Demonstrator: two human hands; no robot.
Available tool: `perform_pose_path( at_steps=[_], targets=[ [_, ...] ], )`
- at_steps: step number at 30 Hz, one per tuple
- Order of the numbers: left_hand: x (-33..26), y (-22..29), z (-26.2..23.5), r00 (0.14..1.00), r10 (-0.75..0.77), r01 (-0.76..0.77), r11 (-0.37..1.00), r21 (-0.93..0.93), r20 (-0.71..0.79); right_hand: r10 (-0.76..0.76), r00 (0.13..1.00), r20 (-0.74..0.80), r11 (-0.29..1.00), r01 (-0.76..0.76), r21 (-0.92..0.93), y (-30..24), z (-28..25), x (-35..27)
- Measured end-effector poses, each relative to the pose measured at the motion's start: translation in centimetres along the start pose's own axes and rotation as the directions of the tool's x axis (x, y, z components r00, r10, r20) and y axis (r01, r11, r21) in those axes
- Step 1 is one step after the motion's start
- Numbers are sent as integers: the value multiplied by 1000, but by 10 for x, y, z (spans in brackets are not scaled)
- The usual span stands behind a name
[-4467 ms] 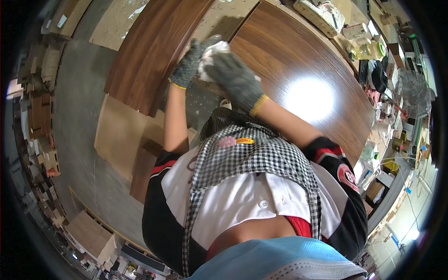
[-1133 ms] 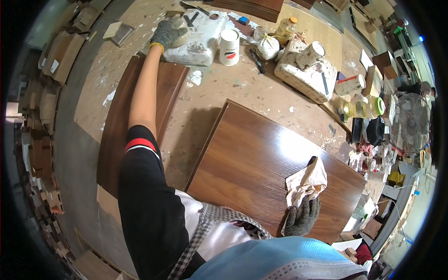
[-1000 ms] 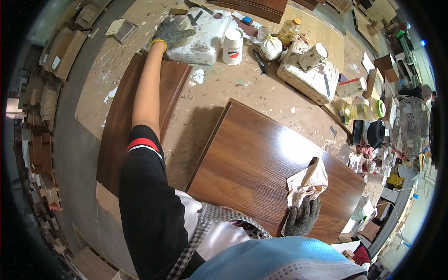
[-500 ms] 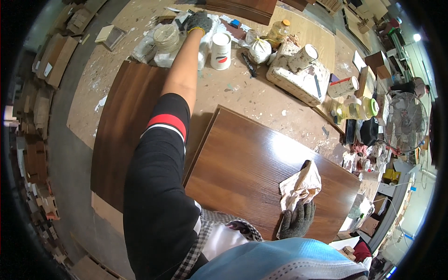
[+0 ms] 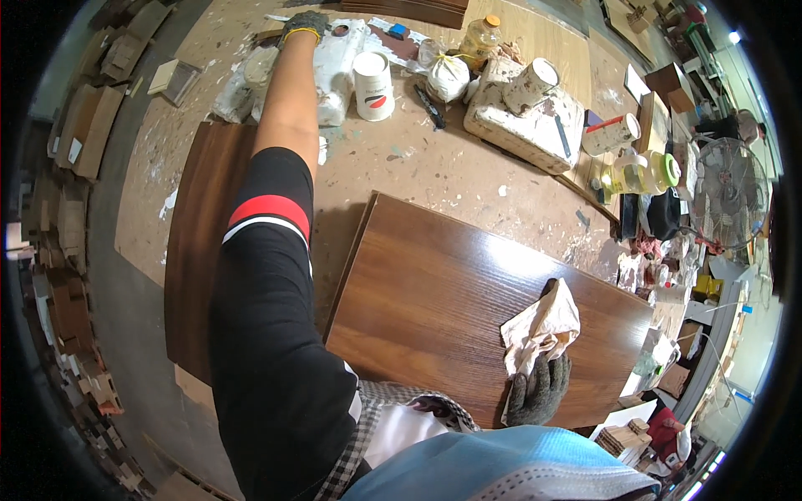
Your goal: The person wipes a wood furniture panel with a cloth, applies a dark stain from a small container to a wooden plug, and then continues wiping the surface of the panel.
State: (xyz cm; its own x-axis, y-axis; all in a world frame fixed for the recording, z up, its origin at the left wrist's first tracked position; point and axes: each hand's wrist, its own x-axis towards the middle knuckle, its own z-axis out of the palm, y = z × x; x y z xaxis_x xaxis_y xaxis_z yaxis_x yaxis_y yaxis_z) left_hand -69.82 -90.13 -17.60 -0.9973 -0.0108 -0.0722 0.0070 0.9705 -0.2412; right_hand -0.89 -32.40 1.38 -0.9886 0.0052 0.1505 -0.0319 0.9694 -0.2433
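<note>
My left hand [image 5: 307,23], in a dark grey glove with a yellow cuff, reaches to the far left of the worktable. It is over the gap between a paint-crusted tub [image 5: 261,65] and a white plastic-wrapped block [image 5: 336,71]; its fingers are mostly hidden. Just right of that block a white canister [image 5: 373,87] stands upright. My right hand [image 5: 539,391], gloved in grey, presses a crumpled off-white cloth [image 5: 543,321] onto a glossy brown wood panel [image 5: 434,284]. The fingers are close together, and part of the cloth shows beside and beyond them.
Another brown panel [image 5: 205,250] lies left under my arm. Beyond the glossy panel are a tied plastic bag [image 5: 449,79], an orange-capped bottle [image 5: 481,43], and a stained block [image 5: 526,125] bearing a paint-smeared cup [image 5: 532,86]. A green-capped jug [image 5: 643,173] and fan [image 5: 728,194] stand right.
My left hand has moved left, from the white wrapped block toward the crusted tub. The right hand and cloth stay in place on the panel. The whole view has shifted slightly.
</note>
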Motion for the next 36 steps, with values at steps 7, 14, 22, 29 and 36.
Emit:
perform_pose_path(
  at_steps=[7, 14, 22, 29, 36],
  targets=[
    [-7, -23, -11, 989, -109, 101, 992, 81, 98, -33, 999, 8, 999, 33, 14, 6, -4, 6],
    [-22, 0, -28, 991, 80, -82, 997, 13, 112, -8, 1000, -1, 1000, 8, -13, 1, -3, 1],
    [-21, -88, 14, 989, -97, 100, 995, 20, -112, -98, 995, 5, 994, 98, 38, 20, -9, 8],
    [-22, 17, -28, 948, -130, 34, 948, -315, -290, 1, 999, 34, 1000, 0, -20, -2, -9, 5],
    [-57, 47, -73, 936, -306, 130, 763, -633, -177, 8, 1000, 9, 1000, -7, -18, 3, -4, 0]
  ],
)
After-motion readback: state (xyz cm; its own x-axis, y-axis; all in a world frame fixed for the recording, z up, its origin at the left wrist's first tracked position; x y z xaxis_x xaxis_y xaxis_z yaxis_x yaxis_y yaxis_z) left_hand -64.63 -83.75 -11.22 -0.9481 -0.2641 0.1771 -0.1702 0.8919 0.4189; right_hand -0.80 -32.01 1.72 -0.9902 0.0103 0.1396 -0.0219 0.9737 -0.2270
